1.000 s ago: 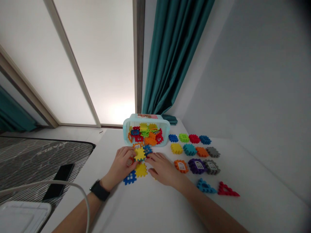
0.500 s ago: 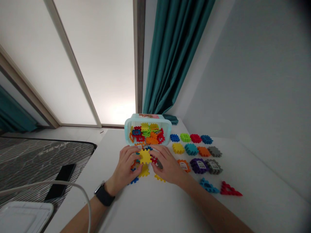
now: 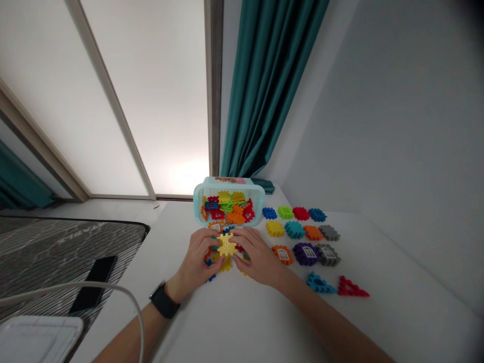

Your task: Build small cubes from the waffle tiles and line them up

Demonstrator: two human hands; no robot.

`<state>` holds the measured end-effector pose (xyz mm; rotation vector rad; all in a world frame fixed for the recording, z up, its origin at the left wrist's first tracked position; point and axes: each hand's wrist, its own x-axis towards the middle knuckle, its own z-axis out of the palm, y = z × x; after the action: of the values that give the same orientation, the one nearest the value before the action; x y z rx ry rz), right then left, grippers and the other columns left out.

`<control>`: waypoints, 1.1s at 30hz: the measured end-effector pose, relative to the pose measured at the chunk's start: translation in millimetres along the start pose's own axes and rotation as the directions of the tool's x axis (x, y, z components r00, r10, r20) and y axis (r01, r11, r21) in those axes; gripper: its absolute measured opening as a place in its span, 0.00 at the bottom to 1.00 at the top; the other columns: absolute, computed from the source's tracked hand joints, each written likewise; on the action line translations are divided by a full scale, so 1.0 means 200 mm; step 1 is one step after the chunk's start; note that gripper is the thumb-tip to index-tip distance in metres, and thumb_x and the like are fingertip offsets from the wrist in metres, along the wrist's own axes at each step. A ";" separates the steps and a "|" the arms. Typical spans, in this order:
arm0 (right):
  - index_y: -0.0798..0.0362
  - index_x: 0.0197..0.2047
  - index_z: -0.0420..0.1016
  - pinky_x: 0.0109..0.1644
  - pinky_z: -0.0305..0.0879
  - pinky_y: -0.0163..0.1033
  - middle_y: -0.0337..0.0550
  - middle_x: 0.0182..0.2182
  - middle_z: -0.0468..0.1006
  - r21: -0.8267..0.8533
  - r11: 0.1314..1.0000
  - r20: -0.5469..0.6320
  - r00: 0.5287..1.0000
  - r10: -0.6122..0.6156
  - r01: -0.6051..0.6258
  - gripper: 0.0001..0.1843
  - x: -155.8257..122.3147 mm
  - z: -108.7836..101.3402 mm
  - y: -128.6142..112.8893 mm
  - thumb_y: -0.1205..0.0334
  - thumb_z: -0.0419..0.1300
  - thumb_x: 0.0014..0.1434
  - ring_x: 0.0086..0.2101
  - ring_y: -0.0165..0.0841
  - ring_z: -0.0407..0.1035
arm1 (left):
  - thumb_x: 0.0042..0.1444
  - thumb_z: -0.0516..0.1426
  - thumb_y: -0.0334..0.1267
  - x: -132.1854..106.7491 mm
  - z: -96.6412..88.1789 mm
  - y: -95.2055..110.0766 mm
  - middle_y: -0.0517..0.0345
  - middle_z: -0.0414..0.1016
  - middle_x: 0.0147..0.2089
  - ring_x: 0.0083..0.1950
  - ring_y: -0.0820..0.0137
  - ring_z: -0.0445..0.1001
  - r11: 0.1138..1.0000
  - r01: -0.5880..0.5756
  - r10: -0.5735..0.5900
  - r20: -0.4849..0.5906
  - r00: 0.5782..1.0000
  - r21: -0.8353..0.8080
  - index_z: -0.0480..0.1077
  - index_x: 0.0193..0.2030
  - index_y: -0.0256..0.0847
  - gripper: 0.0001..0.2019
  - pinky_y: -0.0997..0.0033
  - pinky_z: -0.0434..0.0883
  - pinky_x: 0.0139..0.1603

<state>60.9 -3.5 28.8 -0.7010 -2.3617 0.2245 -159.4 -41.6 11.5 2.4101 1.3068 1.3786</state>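
Observation:
Both my hands meet over a cluster of interlocking plastic waffle blocks (image 3: 226,250) just in front of the bin. My left hand (image 3: 195,256) grips its left side, with orange and blue pieces showing between the fingers. My right hand (image 3: 255,253) presses in from the right, near a grey piece. A yellow block (image 3: 227,245) stands out on top of the cluster, held between my fingers. More yellow shows below it, and my hands hide much of the cluster.
A pale blue plastic bin (image 3: 260,201) full of colourful blocks lies near the far table edge. Rows of blocks and red and blue triangles (image 3: 348,288) lie to the right on the white table (image 3: 234,322). A black phone (image 3: 93,278) rests on a striped mat at the left.
My hands have closed together around the blocks. The yellow block has turned and now sits more edge-on, and the blue and yellow pieces below are mostly covered.

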 end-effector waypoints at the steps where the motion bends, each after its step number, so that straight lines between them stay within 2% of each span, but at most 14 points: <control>1: 0.48 0.56 0.67 0.61 0.65 0.56 0.52 0.56 0.72 0.000 1.000 0.006 1.000 0.008 -0.008 0.20 0.00 0.00 0.00 0.68 0.58 0.61 0.57 0.44 0.67 | 0.60 0.58 0.34 0.00 0.00 0.00 0.49 0.74 0.51 0.58 0.59 0.71 1.000 -0.008 0.008 0.001 1.000 0.007 0.65 0.43 0.45 0.07 0.52 0.70 0.58; 7: 0.48 0.56 0.67 0.62 0.64 0.56 0.51 0.57 0.72 0.041 0.996 0.019 0.996 0.083 -0.084 0.19 -0.04 -0.01 -0.03 0.67 0.58 0.62 0.57 0.43 0.65 | 0.59 0.59 0.33 0.00 0.00 0.00 0.50 0.75 0.51 0.57 0.59 0.72 0.996 -0.091 0.091 0.008 0.996 0.025 0.66 0.46 0.45 0.09 0.53 0.69 0.59; 12: 0.48 0.60 0.65 0.63 0.64 0.53 0.51 0.56 0.71 0.186 0.963 0.001 0.980 0.198 -0.195 0.23 -0.05 0.00 -0.08 0.67 0.56 0.62 0.58 0.42 0.65 | 0.58 0.59 0.31 0.00 0.00 0.02 0.50 0.75 0.51 0.56 0.60 0.73 0.992 -0.121 0.121 0.023 0.992 0.022 0.67 0.45 0.44 0.09 0.55 0.69 0.58; 14: 0.49 0.61 0.64 0.58 0.67 0.50 0.49 0.52 0.74 0.257 0.925 -0.008 0.956 0.293 -0.281 0.22 -0.04 0.01 -0.09 0.65 0.55 0.63 0.53 0.41 0.69 | 0.57 0.59 0.31 0.00 -0.01 0.02 0.50 0.76 0.51 0.56 0.60 0.73 0.992 -0.126 0.126 0.029 0.992 0.020 0.67 0.45 0.44 0.10 0.55 0.69 0.57; 16: 0.50 0.61 0.64 0.50 0.71 0.46 0.44 0.42 0.75 0.339 0.868 0.013 0.924 0.382 -0.364 0.21 -0.03 0.03 -0.09 0.64 0.53 0.64 0.42 0.38 0.72 | 0.57 0.59 0.31 -0.01 -0.02 0.03 0.50 0.76 0.51 0.57 0.60 0.72 0.990 -0.137 0.136 0.041 0.990 0.021 0.67 0.45 0.44 0.10 0.55 0.69 0.58; 18: 0.51 0.60 0.66 0.42 0.71 0.42 0.39 0.33 0.73 0.423 0.810 0.047 0.902 0.429 -0.407 0.21 -0.02 0.06 -0.09 0.63 0.52 0.65 0.34 0.35 0.70 | 0.58 0.59 0.30 -0.02 -0.02 0.02 0.49 0.76 0.52 0.57 0.60 0.72 0.987 -0.156 0.155 0.055 0.986 0.021 0.67 0.46 0.44 0.10 0.55 0.69 0.58; 19: 0.51 0.60 0.66 0.40 0.70 0.40 0.38 0.32 0.73 0.459 0.785 0.055 0.895 0.443 -0.417 0.21 -0.02 0.08 -0.09 0.63 0.52 0.64 0.33 0.34 0.69 | 0.59 0.58 0.30 -0.02 -0.02 0.02 0.49 0.76 0.53 0.58 0.61 0.72 0.986 -0.166 0.164 0.064 0.984 0.021 0.67 0.47 0.44 0.10 0.55 0.69 0.59; 21: 0.51 0.60 0.68 0.41 0.69 0.39 0.39 0.35 0.75 0.523 0.740 0.052 0.882 0.468 -0.423 0.21 -0.03 0.11 -0.10 0.64 0.52 0.63 0.34 0.34 0.70 | 0.61 0.57 0.30 -0.02 -0.02 0.00 0.49 0.75 0.56 0.59 0.61 0.71 0.986 -0.168 0.166 0.082 0.983 0.021 0.67 0.50 0.44 0.11 0.55 0.68 0.59; 24: 0.49 0.60 0.68 0.47 0.69 0.41 0.43 0.47 0.77 0.573 0.697 0.038 0.863 0.503 -0.431 0.24 -0.06 0.14 -0.10 0.66 0.53 0.61 0.42 0.35 0.71 | 0.63 0.56 0.31 -0.02 0.01 -0.03 0.49 0.75 0.56 0.59 0.60 0.71 0.991 -0.130 0.127 0.079 0.989 0.029 0.68 0.53 0.44 0.12 0.54 0.69 0.59; 28: 0.48 0.61 0.69 0.54 0.68 0.44 0.44 0.57 0.74 0.596 0.677 -0.017 0.836 0.548 -0.432 0.27 -0.09 0.19 -0.11 0.67 0.54 0.58 0.51 0.38 0.70 | 0.65 0.57 0.36 -0.02 0.03 -0.06 0.50 0.77 0.51 0.54 0.61 0.73 0.995 -0.090 0.087 0.066 0.994 0.042 0.71 0.50 0.44 0.08 0.56 0.70 0.55; 31: 0.48 0.60 0.68 0.57 0.67 0.44 0.46 0.57 0.75 0.651 0.657 -0.050 0.842 0.537 -0.380 0.25 -0.11 0.21 -0.11 0.65 0.55 0.59 0.54 0.38 0.70 | 0.66 0.56 0.38 -0.02 0.03 -0.07 0.51 0.77 0.49 0.52 0.61 0.73 0.995 -0.084 0.080 0.076 0.994 0.058 0.73 0.47 0.44 0.06 0.57 0.69 0.53; 33: 0.49 0.59 0.67 0.54 0.70 0.43 0.46 0.51 0.77 0.682 0.636 -0.050 0.844 0.534 -0.362 0.23 -0.11 0.21 -0.12 0.63 0.55 0.60 0.49 0.37 0.73 | 0.67 0.55 0.38 -0.01 0.02 -0.06 0.51 0.77 0.48 0.51 0.61 0.73 0.994 -0.084 0.079 0.082 0.994 0.065 0.73 0.47 0.43 0.07 0.57 0.69 0.53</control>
<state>38.2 -34.8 -8.8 -0.8859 -1.6382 1.0680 -164.0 -34.7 2.0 2.5615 1.2703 1.2626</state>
